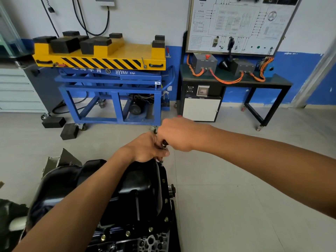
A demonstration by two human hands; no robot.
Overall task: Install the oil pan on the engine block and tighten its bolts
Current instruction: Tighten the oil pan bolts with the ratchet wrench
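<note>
A black oil pan (138,186) sits on the engine block (151,240) at the bottom of the view. Several brass-coloured bolts (165,200) line its right flange. At the pan's far right corner stands a driver tool (164,144), upright over a bolt. My right hand (177,133) grips its handle from above. Just below, my left hand (148,148) holds the tool's shaft with curled fingers and rests against the pan's far edge. The tool's tip and the bolt under it are mostly hidden by my fingers.
A yellow and blue lift cart (109,70) with black rubber blocks stands ahead on the floor. A black bench (236,82) with orange cables and a wiring board stands at the right. Two loose black blocks (69,130) lie on the tiles. Grey drawers (18,88) are at the left.
</note>
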